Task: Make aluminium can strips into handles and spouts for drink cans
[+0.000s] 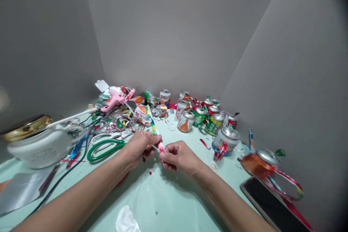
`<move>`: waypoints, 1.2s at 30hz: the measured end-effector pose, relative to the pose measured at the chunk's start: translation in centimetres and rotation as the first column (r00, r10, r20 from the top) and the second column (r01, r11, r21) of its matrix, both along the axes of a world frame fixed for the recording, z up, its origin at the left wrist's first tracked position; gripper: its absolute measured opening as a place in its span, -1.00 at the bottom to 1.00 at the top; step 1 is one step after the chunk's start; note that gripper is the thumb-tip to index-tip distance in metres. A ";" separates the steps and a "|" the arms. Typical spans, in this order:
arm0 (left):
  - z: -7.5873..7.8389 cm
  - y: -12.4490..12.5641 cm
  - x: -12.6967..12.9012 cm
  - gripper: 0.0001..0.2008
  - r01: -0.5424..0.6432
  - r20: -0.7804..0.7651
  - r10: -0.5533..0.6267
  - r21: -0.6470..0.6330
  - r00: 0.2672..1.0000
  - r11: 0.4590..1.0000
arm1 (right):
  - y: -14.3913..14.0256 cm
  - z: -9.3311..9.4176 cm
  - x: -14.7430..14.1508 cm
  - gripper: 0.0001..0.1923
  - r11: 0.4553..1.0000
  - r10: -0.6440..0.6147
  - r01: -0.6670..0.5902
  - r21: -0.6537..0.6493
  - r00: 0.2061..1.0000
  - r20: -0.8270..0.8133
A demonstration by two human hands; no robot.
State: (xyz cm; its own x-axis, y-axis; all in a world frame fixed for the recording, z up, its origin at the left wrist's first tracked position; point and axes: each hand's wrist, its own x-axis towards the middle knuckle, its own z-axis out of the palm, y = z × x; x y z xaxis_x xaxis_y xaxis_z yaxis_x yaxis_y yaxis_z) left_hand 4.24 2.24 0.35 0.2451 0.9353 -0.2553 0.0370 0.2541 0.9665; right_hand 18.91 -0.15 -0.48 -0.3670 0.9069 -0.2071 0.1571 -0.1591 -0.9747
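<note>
Between my two hands is a narrow, colourful strip (152, 122), yellow, green, blue and white at its upper end and red at its lower end; it looks cut from a drink can. My left hand (143, 145) pinches it around the middle, and my right hand (178, 156) pinches the red lower end between thumb and fingers. The strip slants up and away from me above the table. Beside my left wrist lie scissors with green handles (94, 156), partly hidden by the hand. A small red scrap (150, 173) is on the table below.
A pink glue gun (116, 98) rests on the heap of can scraps (108, 125) at back left. The white pot (40, 148) stands at left, with a black cable near it. Several cut cans (186, 121) stand at back right. A phone (272, 203) lies at front right.
</note>
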 end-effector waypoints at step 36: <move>1.1 -0.2 -0.3 -0.72 -0.145 0.077 0.133 0.175 0.988 0.974 | -0.1 0.7 1.1 -0.60 0.997 0.034 -0.036 0.063 0.999 0.035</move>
State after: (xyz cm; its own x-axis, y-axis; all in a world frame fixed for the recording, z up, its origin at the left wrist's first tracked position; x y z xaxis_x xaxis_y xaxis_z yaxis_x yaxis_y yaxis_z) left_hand 3.99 2.06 1.49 0.1197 0.9905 -0.0678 -0.0499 0.0742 0.9960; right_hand 19.97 -0.24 0.20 -0.3926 0.9053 -0.1625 0.1945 -0.0910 -0.9767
